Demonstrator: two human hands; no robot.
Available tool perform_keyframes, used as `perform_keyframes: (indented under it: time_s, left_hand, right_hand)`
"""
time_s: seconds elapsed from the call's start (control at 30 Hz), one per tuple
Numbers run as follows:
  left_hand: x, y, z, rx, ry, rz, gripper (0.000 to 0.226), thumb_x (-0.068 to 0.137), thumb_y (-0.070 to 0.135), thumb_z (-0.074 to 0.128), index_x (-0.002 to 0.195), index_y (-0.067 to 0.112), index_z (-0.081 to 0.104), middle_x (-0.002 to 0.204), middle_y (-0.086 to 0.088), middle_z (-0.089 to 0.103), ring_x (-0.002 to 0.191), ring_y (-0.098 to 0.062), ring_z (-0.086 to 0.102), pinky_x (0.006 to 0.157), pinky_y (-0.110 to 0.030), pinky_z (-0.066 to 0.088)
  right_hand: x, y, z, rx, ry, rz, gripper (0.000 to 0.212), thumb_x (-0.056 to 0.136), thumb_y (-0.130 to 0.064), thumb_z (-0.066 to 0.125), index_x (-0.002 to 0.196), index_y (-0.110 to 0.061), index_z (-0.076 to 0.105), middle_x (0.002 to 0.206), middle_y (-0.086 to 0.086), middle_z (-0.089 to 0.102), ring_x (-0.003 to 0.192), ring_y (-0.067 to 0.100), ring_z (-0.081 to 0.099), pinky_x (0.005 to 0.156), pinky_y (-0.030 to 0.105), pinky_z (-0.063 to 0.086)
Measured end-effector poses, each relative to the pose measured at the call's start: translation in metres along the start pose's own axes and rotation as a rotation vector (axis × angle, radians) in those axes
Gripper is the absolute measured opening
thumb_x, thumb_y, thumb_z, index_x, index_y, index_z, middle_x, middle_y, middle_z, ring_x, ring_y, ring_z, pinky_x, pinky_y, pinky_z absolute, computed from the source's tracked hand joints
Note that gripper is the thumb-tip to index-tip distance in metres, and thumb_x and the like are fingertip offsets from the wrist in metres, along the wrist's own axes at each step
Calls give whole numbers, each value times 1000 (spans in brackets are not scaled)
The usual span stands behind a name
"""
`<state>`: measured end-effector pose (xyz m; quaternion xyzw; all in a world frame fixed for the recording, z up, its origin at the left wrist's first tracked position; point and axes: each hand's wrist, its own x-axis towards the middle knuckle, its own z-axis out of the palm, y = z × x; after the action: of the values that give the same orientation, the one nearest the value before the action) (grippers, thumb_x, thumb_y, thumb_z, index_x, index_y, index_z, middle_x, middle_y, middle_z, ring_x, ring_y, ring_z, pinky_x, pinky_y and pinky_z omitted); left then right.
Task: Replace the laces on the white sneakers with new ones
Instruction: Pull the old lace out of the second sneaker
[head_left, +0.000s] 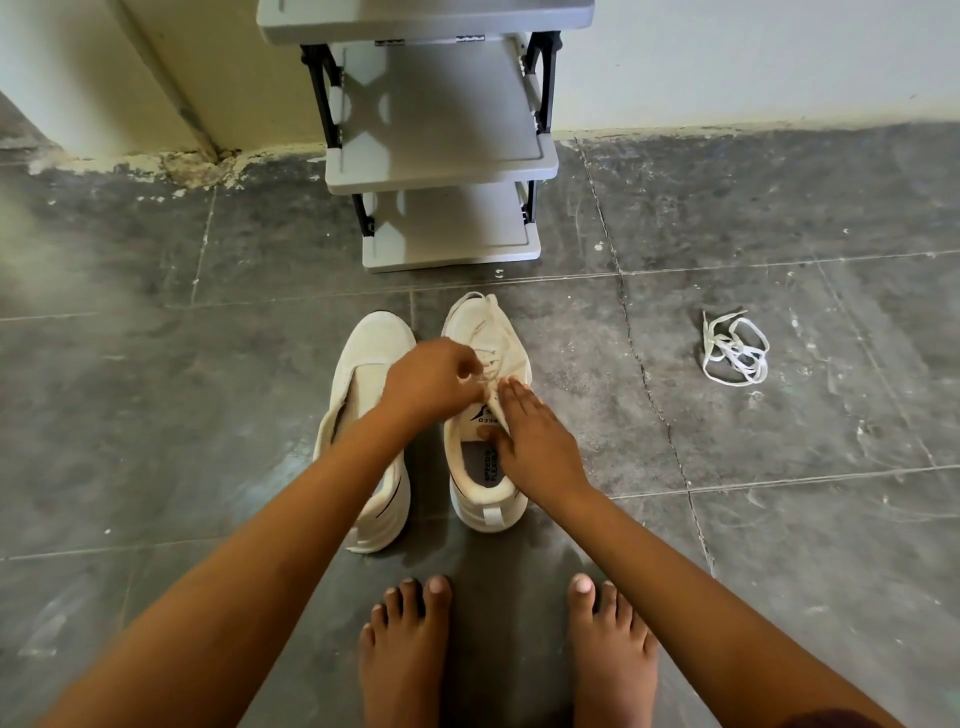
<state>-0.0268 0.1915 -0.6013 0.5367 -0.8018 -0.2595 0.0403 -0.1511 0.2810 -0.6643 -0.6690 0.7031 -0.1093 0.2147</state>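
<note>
Roughly midway, head view. Two white sneakers stand side by side on the tiled floor (208, 415), toes pointing toward a grey shoe rack (441, 145) against the wall, with the person's bare feet (405, 649) just behind the heels. The left sneaker (371, 364) shows no lace at all, and its throat gapes open. The right sneaker (485, 322) carries a lace (488, 358) across its eyelets.

The left hand (428, 382) reaches across to that shoe, its fingers (462, 364) curled and pinching a strand of the lace. The right hand (535, 441) lies on the tongue (480, 415), its fingers (514, 400) straight and holding nothing, apparently steadying the shoe.

A loose lace bundle (735, 348) lies on the floor well apart to the right. Whether it is a removed lace or a new one cannot be told.

Judged progress: one shoe is stripped and the other is being worked at the eyelets. Whether the strand is going in or coming out is unclear. At least one full lacing remains, probably two.
</note>
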Motion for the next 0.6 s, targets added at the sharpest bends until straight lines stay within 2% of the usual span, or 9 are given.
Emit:
perform_keyframes:
  time_s: [0.13, 0.2, 0.27, 0.33, 0.4, 0.47, 0.5, 0.6]
  left_hand:
    - [-5, 5, 13, 227, 94, 18, 23, 91, 32, 54, 104, 18, 66, 108, -3, 59, 97, -21, 57, 71, -30, 41]
    - [-5, 11, 10, 214, 96, 31, 21, 92, 26, 54, 102, 13, 67, 106, -5, 60, 94, -23, 59, 73, -31, 43]
    - [-5, 19, -1, -172, 130, 33, 13, 90, 19, 61, 91, 9, 69, 89, -5, 65, 81, -17, 60, 74, -28, 46]
    - [-4, 29, -21, -620, 188, 51, 10, 86, 17, 66, 78, 12, 66, 68, 1, 61, 61, -6, 54, 62, -21, 47]
    - [1, 30, -35, -778, 288, 46, 11, 86, 19, 66, 75, 17, 65, 64, 3, 59, 55, -2, 51, 57, -17, 46]
    - [6, 26, -37, -691, 313, -3, 9, 86, 22, 67, 87, 14, 70, 74, 2, 64, 65, -5, 57, 67, -25, 50]
    - [7, 21, -34, -553, 271, -25, 17, 85, 24, 68, 97, 12, 70, 85, 0, 67, 76, -10, 60, 75, -29, 50]
    - [4, 4, -8, -100, 34, -34, 35, 83, 28, 70, 115, 14, 66, 112, -3, 65, 100, -18, 59, 87, -30, 46]
  right_hand:
    - [1, 0, 0, 2, 12, -9, 59, 99, -29, 39, 150, -13, 14, 157, 4, 17, 145, 16, 15, 115, 25, 13]
    - [1, 0, 0, 5, 7, -4, 59, 99, -28, 39, 150, -13, 15, 157, 5, 18, 145, 16, 15, 115, 25, 13]
    - [1, 0, 0, 0, 7, -3, 59, 98, -29, 40, 150, -12, 17, 157, 6, 20, 144, 18, 18, 114, 27, 17]
    - [2, 0, 0, -15, 10, -12, 59, 98, -32, 41, 149, -12, 19, 156, 7, 22, 143, 20, 21, 112, 29, 22]
    - [2, 0, -1, -27, 1, -8, 59, 99, -35, 40, 149, -12, 19, 156, 6, 22, 143, 21, 22, 112, 29, 23]
    - [2, 0, -2, -18, 4, 2, 60, 99, -37, 39, 150, -13, 19, 156, 6, 22, 143, 20, 21, 112, 30, 23]
    - [2, 0, -2, -11, 3, 1, 60, 99, -37, 39, 150, -13, 19, 156, 5, 22, 143, 19, 21, 112, 30, 23]
    - [1, 0, -1, -15, 8, -12, 59, 99, -33, 40, 150, -13, 18, 157, 4, 21, 144, 17, 19, 113, 26, 18]
